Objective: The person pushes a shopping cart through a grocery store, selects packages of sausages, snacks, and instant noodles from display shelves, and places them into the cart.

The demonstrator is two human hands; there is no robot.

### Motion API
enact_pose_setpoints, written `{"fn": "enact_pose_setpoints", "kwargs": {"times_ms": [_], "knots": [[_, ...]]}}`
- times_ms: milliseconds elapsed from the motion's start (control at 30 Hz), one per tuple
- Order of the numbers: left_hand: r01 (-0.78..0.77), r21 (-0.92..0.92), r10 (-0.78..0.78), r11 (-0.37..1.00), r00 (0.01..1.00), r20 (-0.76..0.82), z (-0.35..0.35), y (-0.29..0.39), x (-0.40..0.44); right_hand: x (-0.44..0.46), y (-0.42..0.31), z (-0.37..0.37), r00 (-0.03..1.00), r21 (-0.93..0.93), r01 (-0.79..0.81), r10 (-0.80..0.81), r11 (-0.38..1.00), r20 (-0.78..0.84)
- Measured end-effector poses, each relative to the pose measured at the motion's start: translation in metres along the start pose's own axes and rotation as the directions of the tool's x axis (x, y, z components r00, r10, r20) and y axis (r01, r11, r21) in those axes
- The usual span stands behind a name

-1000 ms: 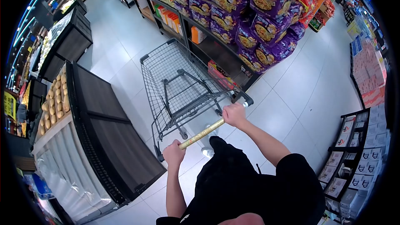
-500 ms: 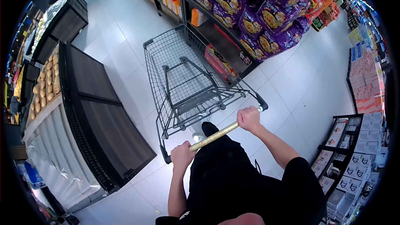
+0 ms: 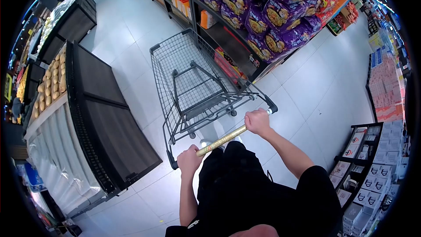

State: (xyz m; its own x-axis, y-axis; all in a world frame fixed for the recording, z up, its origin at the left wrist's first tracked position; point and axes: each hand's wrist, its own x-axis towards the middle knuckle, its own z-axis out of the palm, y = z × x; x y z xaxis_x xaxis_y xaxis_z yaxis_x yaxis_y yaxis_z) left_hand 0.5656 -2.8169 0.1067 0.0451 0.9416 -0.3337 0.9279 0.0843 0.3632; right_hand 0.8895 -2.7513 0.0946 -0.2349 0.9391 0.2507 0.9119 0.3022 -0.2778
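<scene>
An empty wire shopping cart (image 3: pixel 197 79) stands in front of me on the tiled floor. Its gold-coloured handle (image 3: pixel 222 140) runs slantwise across the view. Near the handle's left end, my left hand (image 3: pixel 189 159) is wrapped round it. My right hand (image 3: pixel 258 122) grips the same handle close to its right end, beside the dark corner piece. Both hands have their fingers closed, and the basket lies beyond them.
Purple noodle packs (image 3: pixel 280 13) are stacked on a dark shelf (image 3: pixel 232 46) close along the cart's right side. A dark produce stand (image 3: pixel 116 123) with potatoes (image 3: pixel 52 83) is at left. Boxed goods (image 3: pixel 375 177) fill a rack at lower right. Pale floor tiles (image 3: pixel 140 70) show between the stands.
Compared with a second ago, the cart has turned slightly and the view has shifted along the aisle. Both hands have kept their hold on the handle. The feet have changed position.
</scene>
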Motion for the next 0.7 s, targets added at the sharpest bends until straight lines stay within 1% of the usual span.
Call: {"fn": "enact_pose_setpoints", "kwargs": {"times_ms": [167,267,333,433,533,600,633,700], "knots": [[0.038,-0.009,-0.038,0.999,0.999,-0.024,0.008,0.011,-0.008,0.000,0.009,-0.001,1.000,-0.004,0.013,-0.013,1.000,0.019],[0.101,0.006,-0.100,0.995,0.995,-0.028,0.015,0.020,-0.015,-0.001,0.018,0.000,1.000,-0.031,0.022,-0.022,0.999,0.020],[0.108,0.014,-0.107,0.994,0.993,-0.046,0.021,0.025,-0.022,-0.004,0.022,0.001,0.999,-0.054,0.020,-0.018,0.998,0.043],[0.130,0.038,-0.126,0.991,0.989,-0.082,0.034,0.034,-0.032,-0.011,0.028,-0.003,0.999,-0.037,0.010,-0.008,0.999,0.052],[0.153,0.014,-0.150,0.988,0.981,-0.123,0.045,0.044,-0.052,-0.021,0.035,-0.009,0.998,-0.023,0.034,-0.032,0.999,0.060],[0.132,0.023,-0.127,0.991,0.982,-0.140,0.051,0.056,-0.064,-0.028,0.043,-0.008,0.997,0.004,0.076,-0.077,0.997,0.028],[0.159,0.023,-0.154,0.987,0.977,-0.148,0.054,0.061,-0.070,-0.033,0.048,-0.006,0.995,0.012,0.100,-0.100,0.995,0.005],[0.196,0.003,-0.191,0.981,0.959,-0.208,0.057,0.066,-0.080,-0.038,0.045,-0.010,0.991,0.028,0.131,-0.132,0.991,0.030]]}}
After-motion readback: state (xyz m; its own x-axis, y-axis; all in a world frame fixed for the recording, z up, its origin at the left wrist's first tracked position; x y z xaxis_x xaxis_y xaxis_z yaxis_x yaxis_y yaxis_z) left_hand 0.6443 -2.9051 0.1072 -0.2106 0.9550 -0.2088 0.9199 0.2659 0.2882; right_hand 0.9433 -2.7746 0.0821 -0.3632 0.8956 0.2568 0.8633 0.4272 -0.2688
